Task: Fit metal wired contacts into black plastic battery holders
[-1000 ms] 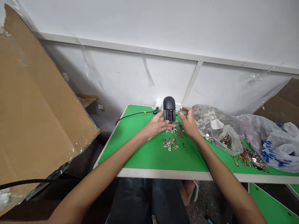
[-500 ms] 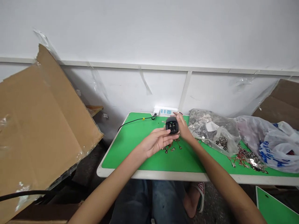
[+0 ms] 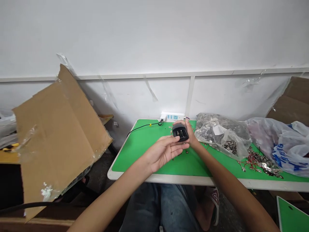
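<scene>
A small, rounded black plastic device (image 3: 180, 132) is held between my two hands above the green table. A recessed compartment with shiny bits inside faces me; its exact kind I cannot tell. My left hand (image 3: 166, 147) grips its near side, thumb on the lower edge and fingers underneath, palm turned up. My right hand (image 3: 190, 131) wraps the far right side, with part of its fingers hidden behind the device. Small metal pieces with wires (image 3: 187, 151) lie on the table under and around the hands, partly covered by them.
A white power strip (image 3: 175, 116) with a black cable (image 3: 142, 126) stands at the table's back edge. To the right are a clear bag of metal parts (image 3: 214, 129), a loose pile of parts (image 3: 263, 164) and a white plastic bag (image 3: 289, 148). Large cardboard (image 3: 62, 135) leans at left.
The view has shifted somewhat, showing more at the left. The device has tilted in my hands, its compartment now turned more upward; both hands keep hold of it.
</scene>
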`<state>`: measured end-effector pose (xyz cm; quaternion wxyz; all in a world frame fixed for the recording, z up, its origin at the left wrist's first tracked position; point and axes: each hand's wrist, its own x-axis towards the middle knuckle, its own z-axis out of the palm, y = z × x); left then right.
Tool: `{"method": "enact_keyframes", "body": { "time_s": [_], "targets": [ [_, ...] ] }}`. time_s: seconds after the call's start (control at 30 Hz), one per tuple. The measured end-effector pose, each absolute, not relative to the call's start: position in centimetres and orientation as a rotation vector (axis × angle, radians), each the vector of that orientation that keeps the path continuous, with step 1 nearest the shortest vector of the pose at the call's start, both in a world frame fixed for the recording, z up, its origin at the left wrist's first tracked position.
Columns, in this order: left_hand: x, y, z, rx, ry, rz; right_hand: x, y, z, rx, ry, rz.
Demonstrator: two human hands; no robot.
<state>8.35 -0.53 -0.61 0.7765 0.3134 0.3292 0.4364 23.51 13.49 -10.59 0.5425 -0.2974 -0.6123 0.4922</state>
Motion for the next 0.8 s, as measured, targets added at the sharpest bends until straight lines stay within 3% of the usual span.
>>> {"method": "enact_keyframes", "body": {
  "time_s": [0.37, 0.6, 0.8],
  "targets": [
    [4.7, -8.1, -0.5, 0.568, 0.797, 0.831, 23.7, 15.0, -11.8, -0.674, -1.295, 1.280],
    [-0.8, -14.8, -1.7, 0.667, 1.195, 0.912, 23.5, 14.7, -12.1, -0.693, -1.365, 1.306],
    [-2.2, -16.2, -1.4, 0.546, 1.121, 0.934, 23.3, 14.3, -12.8, -0.708, -1.380, 1.345]
  ]
}}
